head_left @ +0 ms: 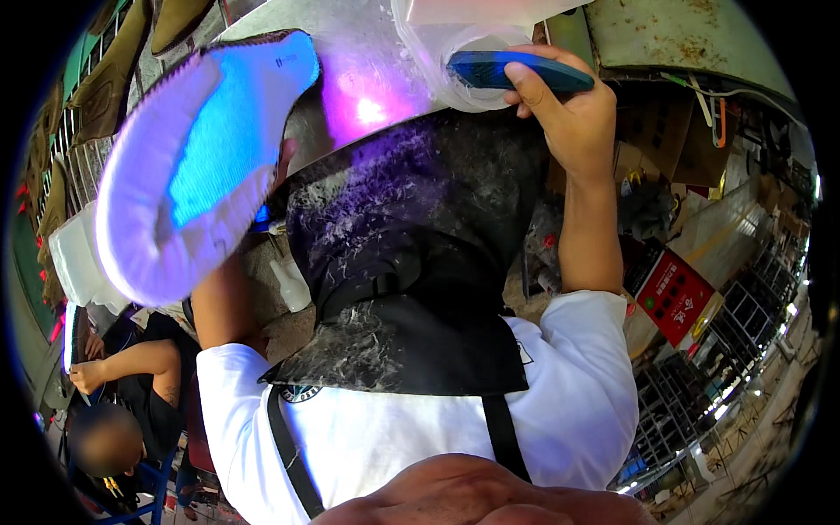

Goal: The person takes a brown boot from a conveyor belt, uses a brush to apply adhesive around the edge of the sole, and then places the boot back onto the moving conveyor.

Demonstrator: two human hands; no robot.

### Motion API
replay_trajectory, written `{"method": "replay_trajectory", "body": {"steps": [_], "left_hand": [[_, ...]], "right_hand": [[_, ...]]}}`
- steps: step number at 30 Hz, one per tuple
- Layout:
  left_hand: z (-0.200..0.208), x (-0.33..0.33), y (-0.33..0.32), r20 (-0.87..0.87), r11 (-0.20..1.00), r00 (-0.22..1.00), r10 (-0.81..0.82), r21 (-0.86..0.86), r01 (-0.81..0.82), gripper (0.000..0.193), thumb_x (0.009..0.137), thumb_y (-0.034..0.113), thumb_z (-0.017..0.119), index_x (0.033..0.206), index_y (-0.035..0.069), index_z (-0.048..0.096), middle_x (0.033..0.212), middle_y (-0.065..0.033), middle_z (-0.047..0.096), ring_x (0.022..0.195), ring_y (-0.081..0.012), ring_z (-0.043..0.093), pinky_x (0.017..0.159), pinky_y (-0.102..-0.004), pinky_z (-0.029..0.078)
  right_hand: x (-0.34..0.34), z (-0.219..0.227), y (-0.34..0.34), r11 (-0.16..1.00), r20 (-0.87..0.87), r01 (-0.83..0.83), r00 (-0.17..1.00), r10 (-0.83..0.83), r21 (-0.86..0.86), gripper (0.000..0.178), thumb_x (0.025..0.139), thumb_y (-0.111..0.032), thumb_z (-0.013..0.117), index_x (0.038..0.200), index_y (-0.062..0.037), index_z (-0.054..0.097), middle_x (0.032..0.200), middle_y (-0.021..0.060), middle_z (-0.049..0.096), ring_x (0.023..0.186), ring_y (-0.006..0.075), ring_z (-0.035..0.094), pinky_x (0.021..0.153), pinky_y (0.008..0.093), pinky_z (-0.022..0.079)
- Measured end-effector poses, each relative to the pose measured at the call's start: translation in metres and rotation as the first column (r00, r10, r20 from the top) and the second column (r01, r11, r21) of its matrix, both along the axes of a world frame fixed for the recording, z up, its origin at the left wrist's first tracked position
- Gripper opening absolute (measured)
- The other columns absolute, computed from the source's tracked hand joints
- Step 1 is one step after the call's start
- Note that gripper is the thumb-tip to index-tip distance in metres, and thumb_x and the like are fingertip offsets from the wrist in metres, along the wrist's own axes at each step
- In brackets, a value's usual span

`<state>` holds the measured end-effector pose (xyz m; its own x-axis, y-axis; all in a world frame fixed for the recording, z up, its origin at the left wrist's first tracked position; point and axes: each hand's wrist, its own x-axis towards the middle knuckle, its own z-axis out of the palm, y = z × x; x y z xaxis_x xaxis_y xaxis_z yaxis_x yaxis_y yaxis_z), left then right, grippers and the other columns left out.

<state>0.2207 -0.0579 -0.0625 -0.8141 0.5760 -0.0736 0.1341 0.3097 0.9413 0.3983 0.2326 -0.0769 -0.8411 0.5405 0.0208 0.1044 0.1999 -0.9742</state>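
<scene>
My left hand [287, 156] is behind a shoe upper [136, 201] and holds it up, sole side toward me; most of the hand is hidden. The underside has a blue ribbed middle and a pale, wrinkled margin, lit violet, with a dark edge at the top. In my right hand [564, 109] is a long dark blue handle [479, 70], like a brush's, gripped between thumb and fingers. It lies across the mouth of a whitish round tub [444, 92]; no bristles can be made out.
Bright violet light falls on the worktop [350, 66]. Brown shoe parts [105, 87] stand on a rack at the left. A translucent container [77, 254] and a white bottle [289, 284] are lower. Another person [149, 367] works at the lower left. A red box [674, 293] lies at the right.
</scene>
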Motion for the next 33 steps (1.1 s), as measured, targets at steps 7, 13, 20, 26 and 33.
{"method": "replay_trajectory", "body": {"steps": [7,13,20,26,33], "left_hand": [[0.059,0.042,0.009,0.51,0.93,0.829,0.229,0.138,-0.342,0.061,0.1,0.034,0.064,0.153,0.013,0.044,0.155,-0.0146,0.048,0.136,-0.0373,0.055,0.084,-0.0604,0.062],[-0.048,0.062,-0.032,0.138,0.696,0.983,0.125,0.694,-0.186,0.063,0.104,0.038,0.037,0.151,-0.005,0.041,0.157,-0.0265,0.041,0.141,-0.0385,0.048,0.124,-0.0508,0.032],[-0.088,0.023,-0.076,-0.908,0.962,0.409,-0.093,0.025,0.273,0.05,0.102,0.03,0.05,0.144,0.014,0.029,0.134,-0.0295,0.056,0.118,-0.0487,0.062,0.111,-0.061,0.039],[-0.097,0.031,-0.074,-0.92,0.982,0.384,-0.071,0.003,0.188,0.076,0.09,0.019,0.073,0.148,0.017,0.023,0.134,-0.0236,0.054,0.117,-0.0467,0.062,0.112,-0.0615,0.039],[-0.121,0.023,-0.072,-0.971,0.971,0.223,0.084,0.13,0.203,0.086,0.088,0.023,0.078,0.151,0.013,0.022,0.138,-0.0207,0.052,0.12,-0.045,0.061,0.116,-0.0598,0.037]], "right_hand": [[0.009,0.013,0.024,0.976,0.13,-0.095,0.984,0.122,-0.194,0.02,0.094,-0.016,0.076,0.107,0.0003,0.075,0.087,0.0072,0.073,0.072,0.0138,0.069,0.059,0.0257,0.053],[0.03,-0.004,0.009,0.723,0.091,0.267,0.958,-0.274,-0.637,0.025,0.094,-0.015,0.074,0.106,0.0063,0.07,0.089,0.015,0.074,0.068,0.0231,0.072,0.054,0.0317,0.057],[0.02,-0.035,-0.098,0.326,-0.052,-0.007,0.99,-0.129,-0.945,0.038,0.097,-0.025,0.068,0.116,0.0075,0.066,0.089,0.0207,0.072,0.058,0.0264,0.069,0.048,0.0393,0.058],[-0.055,-0.055,-0.147,0.295,-0.305,-0.235,0.928,-0.216,-0.926,0.035,0.107,-0.019,0.056,0.128,0.009,0.06,0.111,0.0203,0.073,0.097,0.0275,0.075,0.088,0.039,0.062],[0.003,-0.035,-0.133,0.816,-0.422,-0.529,0.811,0.405,-0.232,0.038,0.1,-0.015,0.064,0.123,0.0141,0.062,0.114,0.0308,0.071,0.092,0.0341,0.076,0.086,0.0415,0.062]]}}
